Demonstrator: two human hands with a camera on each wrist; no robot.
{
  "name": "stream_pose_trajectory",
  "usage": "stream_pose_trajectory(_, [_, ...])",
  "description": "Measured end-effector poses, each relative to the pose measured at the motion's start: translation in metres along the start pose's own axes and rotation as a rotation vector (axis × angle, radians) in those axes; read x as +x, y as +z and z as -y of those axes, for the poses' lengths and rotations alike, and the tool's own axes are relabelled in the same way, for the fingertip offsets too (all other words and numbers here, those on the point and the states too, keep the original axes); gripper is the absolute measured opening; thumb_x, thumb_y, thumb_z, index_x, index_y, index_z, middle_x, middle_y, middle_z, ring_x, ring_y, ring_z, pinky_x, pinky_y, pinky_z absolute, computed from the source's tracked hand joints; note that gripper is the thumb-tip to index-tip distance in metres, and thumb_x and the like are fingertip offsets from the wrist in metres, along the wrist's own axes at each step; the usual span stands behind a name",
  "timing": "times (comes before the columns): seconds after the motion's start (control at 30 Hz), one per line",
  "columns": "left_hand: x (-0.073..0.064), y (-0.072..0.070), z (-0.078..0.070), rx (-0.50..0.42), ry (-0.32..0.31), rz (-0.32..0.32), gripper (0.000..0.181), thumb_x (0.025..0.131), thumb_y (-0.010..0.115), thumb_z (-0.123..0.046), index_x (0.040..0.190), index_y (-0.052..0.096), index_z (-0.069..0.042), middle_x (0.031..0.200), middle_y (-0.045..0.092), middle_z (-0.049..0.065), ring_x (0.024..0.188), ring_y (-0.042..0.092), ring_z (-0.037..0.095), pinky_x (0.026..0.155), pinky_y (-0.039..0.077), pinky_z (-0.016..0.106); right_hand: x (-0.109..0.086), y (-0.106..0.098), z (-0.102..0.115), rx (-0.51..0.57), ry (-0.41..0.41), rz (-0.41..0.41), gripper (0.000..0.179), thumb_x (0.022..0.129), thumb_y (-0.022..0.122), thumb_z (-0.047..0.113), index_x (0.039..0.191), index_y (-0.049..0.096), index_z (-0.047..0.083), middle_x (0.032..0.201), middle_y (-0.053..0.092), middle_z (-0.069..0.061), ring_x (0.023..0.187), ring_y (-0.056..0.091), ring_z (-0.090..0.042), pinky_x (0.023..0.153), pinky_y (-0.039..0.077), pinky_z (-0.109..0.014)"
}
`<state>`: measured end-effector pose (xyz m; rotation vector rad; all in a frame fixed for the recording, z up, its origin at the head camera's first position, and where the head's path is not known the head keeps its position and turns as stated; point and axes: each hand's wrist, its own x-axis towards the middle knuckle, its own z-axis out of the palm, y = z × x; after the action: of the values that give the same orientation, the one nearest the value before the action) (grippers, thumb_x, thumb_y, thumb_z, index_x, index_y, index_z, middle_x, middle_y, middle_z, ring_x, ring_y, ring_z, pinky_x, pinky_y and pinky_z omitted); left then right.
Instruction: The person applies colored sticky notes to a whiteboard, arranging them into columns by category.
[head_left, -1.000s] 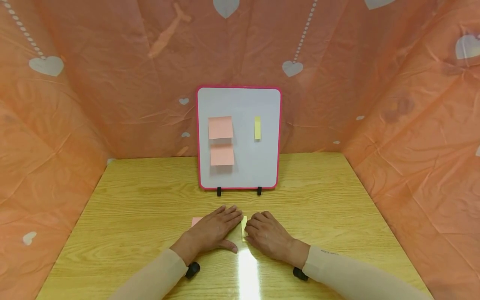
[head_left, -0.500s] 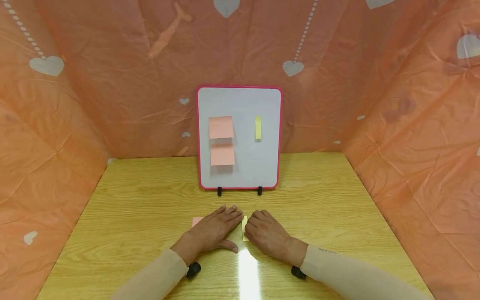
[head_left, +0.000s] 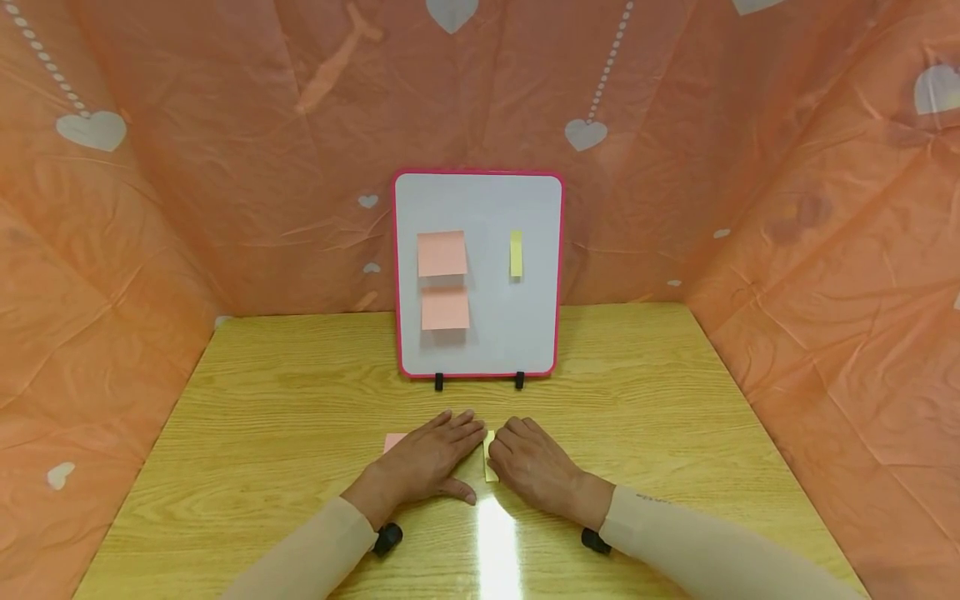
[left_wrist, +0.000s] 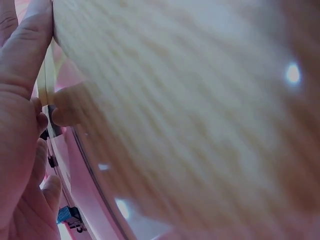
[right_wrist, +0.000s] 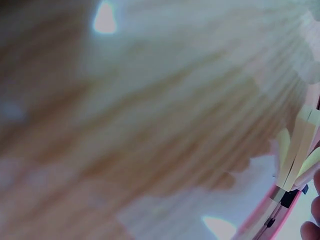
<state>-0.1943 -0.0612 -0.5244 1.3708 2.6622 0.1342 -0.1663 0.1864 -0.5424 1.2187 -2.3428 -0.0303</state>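
A narrow pad of yellow sticky notes lies on the table between the two hands. My left hand is spread flat, its fingertips by the pad's upper left corner. Under that hand lies a pink sticky note, mostly covered. The fingers of my right hand are curled at the pad's right side and pinch the top yellow note. In the right wrist view the yellow pad shows at the edge, with a yellow sheet bent up from it. The right fingertips are partly hidden in the head view.
A pink-framed whiteboard stands behind the hands on small black feet. It bears two pink sticky notes on its left and one narrow yellow note on its right. Orange cloth surrounds the wooden table.
My right hand has shifted slightly left and away from me along the yellow pad, fingers still curled. The left hand has stayed in place.
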Motion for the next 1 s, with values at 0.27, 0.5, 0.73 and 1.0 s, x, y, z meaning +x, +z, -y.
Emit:
stream_pose_trajectory(0.27, [0.0, -0.0005, -0.0003, -0.004, -0.006, 0.006, 0.102, 0.089, 0.059, -0.074, 0.164, 0.037, -0.008, 0.17, 0.038, 0.006, 0.162, 0.026, 0.025, 0.133, 0.023, 0.046, 0.0014, -0.002, -0.0005, -0.003, 0.014, 0.013, 0.02, 0.1, 0.073, 0.026, 0.092, 0.058, 0.015, 0.088, 0.058, 0.002, 0.085, 0.052, -0.017, 0.073, 0.042, -0.029])
stream_pose_trajectory(0.5, [0.0004, -0.0001, -0.0001, -0.004, -0.014, 0.01, 0.102, 0.09, 0.059, -0.074, 0.165, 0.036, -0.009, 0.171, 0.036, 0.005, 0.162, 0.025, 0.024, 0.133, 0.022, 0.045, 0.0005, -0.004, -0.0005, 0.037, 0.052, 0.038, 0.016, 0.101, 0.073, 0.026, 0.095, 0.061, 0.017, 0.092, 0.061, 0.004, 0.089, 0.054, -0.017, 0.077, 0.045, -0.029])
stream_pose_trajectory(0.73, [0.0002, -0.0015, -0.0015, 0.01, -0.014, 0.017, 0.102, 0.09, 0.058, -0.074, 0.165, 0.036, -0.009, 0.171, 0.035, 0.005, 0.162, 0.024, 0.024, 0.133, 0.022, 0.045, -0.0005, -0.0037, 0.0013, 0.12, 0.169, 0.089, 0.01, 0.105, 0.066, 0.023, 0.097, 0.064, 0.016, 0.09, 0.061, 0.004, 0.087, 0.052, -0.016, 0.075, 0.045, -0.029])
stream_pose_trajectory(1.0, [0.0001, -0.0021, -0.0023, -0.005, -0.011, 0.013, 0.101, 0.09, 0.059, -0.073, 0.165, 0.037, -0.008, 0.171, 0.036, 0.006, 0.162, 0.025, 0.025, 0.133, 0.022, 0.046, -0.0012, -0.0027, 0.003, 0.162, 0.219, 0.093, 0.01, 0.105, 0.066, 0.021, 0.096, 0.064, 0.016, 0.088, 0.061, 0.003, 0.084, 0.05, -0.016, 0.073, 0.044, -0.03])
